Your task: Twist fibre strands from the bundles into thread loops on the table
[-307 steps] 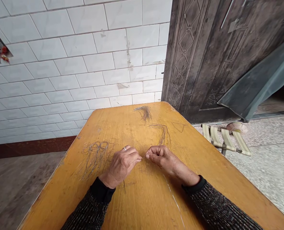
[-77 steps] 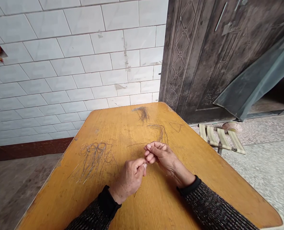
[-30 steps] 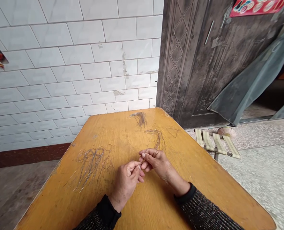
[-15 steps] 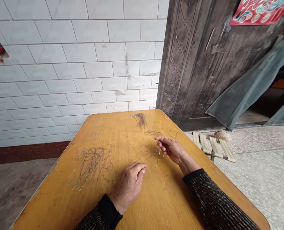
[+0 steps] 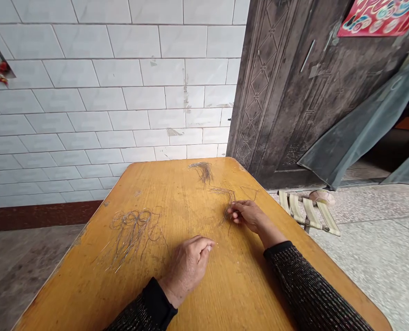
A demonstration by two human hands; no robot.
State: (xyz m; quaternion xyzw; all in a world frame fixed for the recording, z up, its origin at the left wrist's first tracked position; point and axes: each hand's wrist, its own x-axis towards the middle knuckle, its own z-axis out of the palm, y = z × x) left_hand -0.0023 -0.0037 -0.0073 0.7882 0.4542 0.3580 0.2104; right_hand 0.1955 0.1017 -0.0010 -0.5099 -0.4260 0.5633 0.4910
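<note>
My right hand [image 5: 247,215] is over a small bundle of bent thin wires [image 5: 231,196] on the right of the table, its thumb and fingers pinched on wire. Part of that bundle is hidden behind the fingers. My left hand [image 5: 190,264] rests on the table near the middle, fingers curled and pressed together; whatever may be in them is hidden. To its left lies a pile of wires with looped ends [image 5: 133,230], the loops facing the wall. Farther off, a heap of bent wires [image 5: 203,171] lies near the table's far edge.
The yellow wooden table [image 5: 170,193] reaches close to the white tiled wall [image 5: 132,101]. A single bent wire [image 5: 251,191] lies near its right edge. Beyond that edge stands a low strap stool [image 5: 309,212]. A dark carved door [image 5: 276,101] and grey curtain [image 5: 359,124] are at the right.
My right hand has lowered slightly onto the wire bundle, and its fingers have curled in more. My left hand stays in almost the same place. The view has shifted a little.
</note>
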